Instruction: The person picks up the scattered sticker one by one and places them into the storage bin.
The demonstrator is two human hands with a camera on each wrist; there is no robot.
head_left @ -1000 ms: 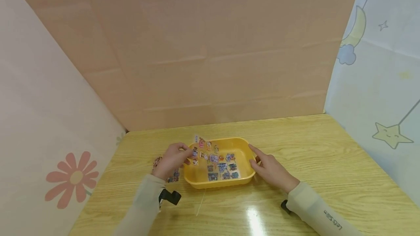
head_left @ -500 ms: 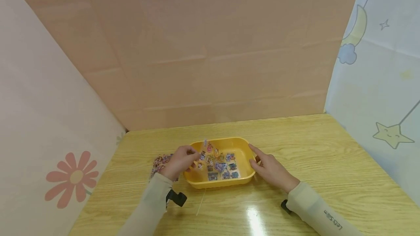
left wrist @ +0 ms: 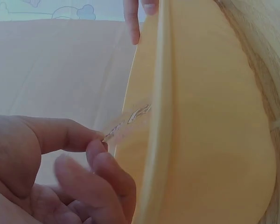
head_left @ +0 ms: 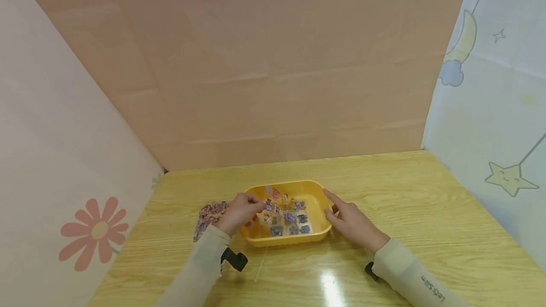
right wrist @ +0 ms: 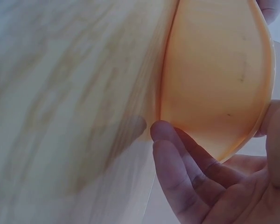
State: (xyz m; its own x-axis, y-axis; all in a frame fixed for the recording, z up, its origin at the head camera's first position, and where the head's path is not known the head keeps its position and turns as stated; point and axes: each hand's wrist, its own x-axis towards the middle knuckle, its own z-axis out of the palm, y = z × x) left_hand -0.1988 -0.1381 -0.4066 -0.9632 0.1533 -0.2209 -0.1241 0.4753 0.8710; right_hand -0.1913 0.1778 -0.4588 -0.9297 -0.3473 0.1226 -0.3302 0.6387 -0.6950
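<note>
A yellow plastic tray point(head_left: 285, 240) sits on the table, with a clear sheet of colourful cartoon stickers point(head_left: 304, 229) lying inside. Over the tray's left part, my left hand point(head_left: 243, 212) pinches a second clear sticker sheet point(head_left: 279, 210) by its left edge, between thumb and fingertip. The left wrist view shows this sheet point(left wrist: 130, 122) nearly edge-on, reaching past the tray's rim point(left wrist: 161, 112). My right hand point(head_left: 351, 221) holds the tray's right end. In the right wrist view its fingers point(right wrist: 177, 168) lie against the tray's outer wall point(right wrist: 214, 70), the thumb up at the rim.
Left of the tray, partly behind my left hand, lies a pile of patterned sticker sheets point(head_left: 206, 219). A thin pale strip point(head_left: 261, 264) lies in front of the tray on the wooden table point(head_left: 384, 179). A pinkish-brown cloth wall point(head_left: 273, 84) rises behind.
My left hand has moved right and slightly down, carrying the sticker sheet lower over the one in the tray. More of the pile at left shows. The right hand stays at the tray.
</note>
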